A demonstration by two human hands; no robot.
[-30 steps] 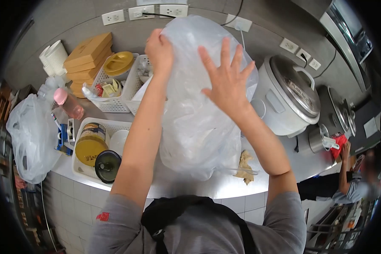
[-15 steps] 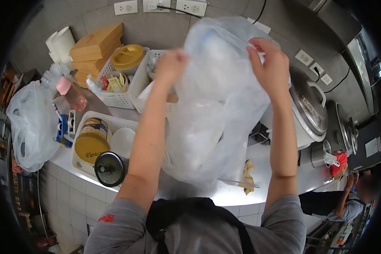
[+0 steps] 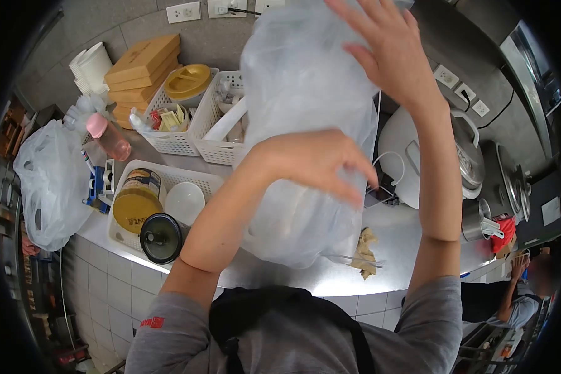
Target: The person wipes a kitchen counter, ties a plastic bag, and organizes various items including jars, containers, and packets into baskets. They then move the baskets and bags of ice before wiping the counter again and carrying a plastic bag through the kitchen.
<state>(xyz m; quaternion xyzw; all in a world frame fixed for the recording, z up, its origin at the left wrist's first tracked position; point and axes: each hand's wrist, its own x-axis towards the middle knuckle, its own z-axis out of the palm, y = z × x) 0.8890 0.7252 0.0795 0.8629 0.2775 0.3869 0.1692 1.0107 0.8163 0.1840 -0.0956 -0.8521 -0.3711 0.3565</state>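
A large translucent white plastic bag stands bulging on the steel counter, its contents only a pale blur. Across the front of it reaches my left hand, palm down, fingers apart and slightly smeared by motion, with nothing held. Higher up, my right hand is raised over the bag's upper right side, fingers spread and empty. A crumpled tan cloth lies by the bag's lower right corner.
White baskets line the left, one with a gold-lidded jar and a white bowl. A dark-lidded container sits at the front edge. A rice cooker stands right. Another person is at far right.
My left hand has moved right and down from the bag's upper left side to its front. My right hand has risen, fingers spreading. The bag's top leans farther up and left.
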